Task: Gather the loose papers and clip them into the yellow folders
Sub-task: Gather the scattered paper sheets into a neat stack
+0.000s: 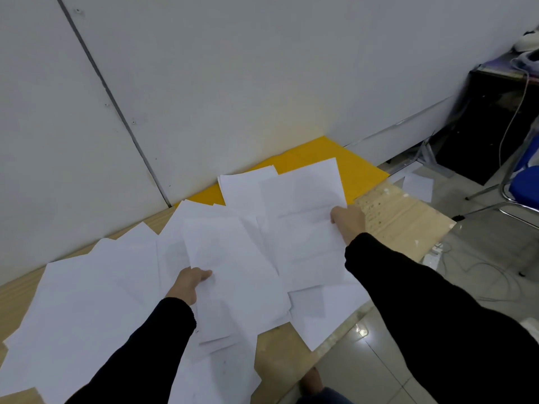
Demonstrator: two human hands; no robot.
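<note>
Left hand (189, 282) pinches the left edge of a paper stack (236, 272), thumb on top. Right hand (348, 221) grips the far papers (303, 228) by their right edge. Both batches run lengthwise toward the wall (262, 83). The yellow folder (344, 161) lies flat on the surface (402, 217) beyond the right hand, long side along the wall.

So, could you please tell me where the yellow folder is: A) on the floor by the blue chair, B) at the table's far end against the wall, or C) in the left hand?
B: the yellow folder lies flat against the wall, with white papers overlapping it.
</note>
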